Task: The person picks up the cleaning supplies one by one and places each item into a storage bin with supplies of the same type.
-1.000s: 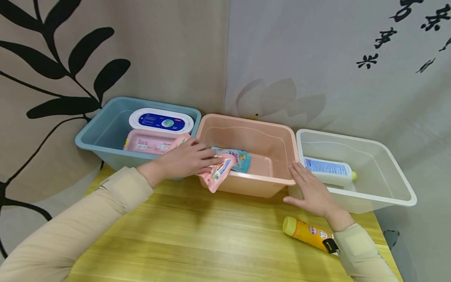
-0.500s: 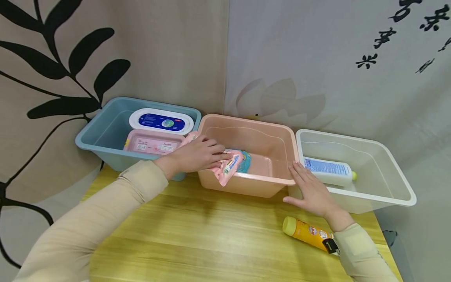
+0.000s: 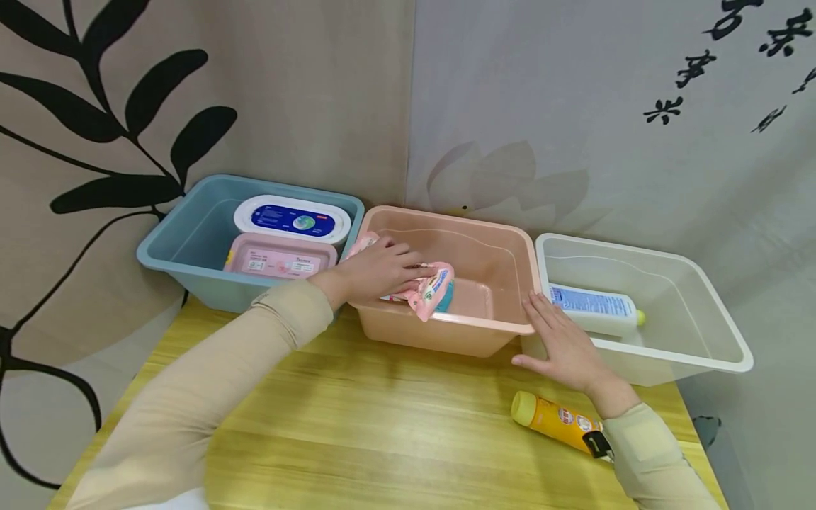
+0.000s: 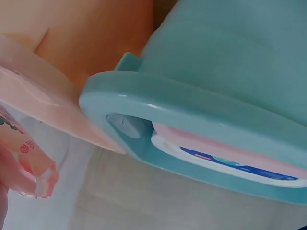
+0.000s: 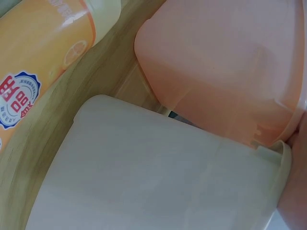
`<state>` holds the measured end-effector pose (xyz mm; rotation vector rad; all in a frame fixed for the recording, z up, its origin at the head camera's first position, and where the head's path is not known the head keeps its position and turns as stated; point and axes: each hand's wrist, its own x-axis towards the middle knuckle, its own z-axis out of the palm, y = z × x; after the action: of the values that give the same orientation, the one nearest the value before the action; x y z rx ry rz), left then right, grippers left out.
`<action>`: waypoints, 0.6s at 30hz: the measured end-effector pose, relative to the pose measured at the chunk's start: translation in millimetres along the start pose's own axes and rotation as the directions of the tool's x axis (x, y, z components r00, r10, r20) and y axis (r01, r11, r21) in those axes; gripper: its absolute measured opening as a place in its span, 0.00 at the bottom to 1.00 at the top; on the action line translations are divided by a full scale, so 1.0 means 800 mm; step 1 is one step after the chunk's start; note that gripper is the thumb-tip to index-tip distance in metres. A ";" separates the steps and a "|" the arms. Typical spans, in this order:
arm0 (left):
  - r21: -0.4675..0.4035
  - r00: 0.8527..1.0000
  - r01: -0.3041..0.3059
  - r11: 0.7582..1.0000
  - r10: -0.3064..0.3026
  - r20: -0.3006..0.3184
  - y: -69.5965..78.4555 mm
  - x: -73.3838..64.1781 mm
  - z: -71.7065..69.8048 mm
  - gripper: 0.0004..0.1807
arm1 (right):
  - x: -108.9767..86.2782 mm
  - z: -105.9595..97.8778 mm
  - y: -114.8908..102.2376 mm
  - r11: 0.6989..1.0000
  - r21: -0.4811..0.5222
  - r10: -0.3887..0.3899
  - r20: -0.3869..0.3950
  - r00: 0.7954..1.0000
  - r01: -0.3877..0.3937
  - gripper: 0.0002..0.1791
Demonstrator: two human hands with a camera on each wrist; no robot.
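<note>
My left hand [image 3: 382,269] grips a soft pink plastic packet [image 3: 438,283] from above, over the left front part of the pink bin [image 3: 503,262]. The packet's crinkled end also shows at the left edge of the left wrist view. Under it, a light-blue packet [image 3: 448,297] lies in the pink bin, mostly covered from sight. With straight fingers, my right hand [image 3: 564,347] rests at the adjoining rims of the pink bin and the white bin [image 3: 695,304]. A white bottle [image 3: 593,303] with a blue label and yellow-green cap lies in the white bin.
To the left stands a blue bin [image 3: 191,234] with a white-and-blue oval box [image 3: 293,218] and a pink box [image 3: 280,256] inside. An orange bottle [image 3: 561,421] with a yellow cap lies on the wooden table [image 3: 382,418], close to the right forearm. Printed curtains hang behind the bins.
My left hand has carried the pink packet rightward and slightly up, from beside the blue bin to over the pink bin. The right hand has stayed at the rims.
</note>
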<state>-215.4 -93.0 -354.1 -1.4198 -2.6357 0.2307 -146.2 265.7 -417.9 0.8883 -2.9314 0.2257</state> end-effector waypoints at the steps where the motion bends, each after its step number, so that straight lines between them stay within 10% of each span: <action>1: 0.000 1.000 0.002 1.000 -0.002 0.002 0.000 0.002 0.001 0.25 | 0.000 0.000 0.000 1.000 0.000 0.004 0.004 1.000 -0.004 0.53; 18: -0.124 0.977 0.199 0.972 -0.186 0.107 0.010 0.039 0.007 0.26 | 0.001 0.002 -0.001 1.000 0.002 0.005 -0.015 1.000 -0.005 0.53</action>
<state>-226.9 -62.6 -359.8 -1.2041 -2.8931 0.1030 -146.1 264.6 -419.6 0.8759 -2.9203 0.2344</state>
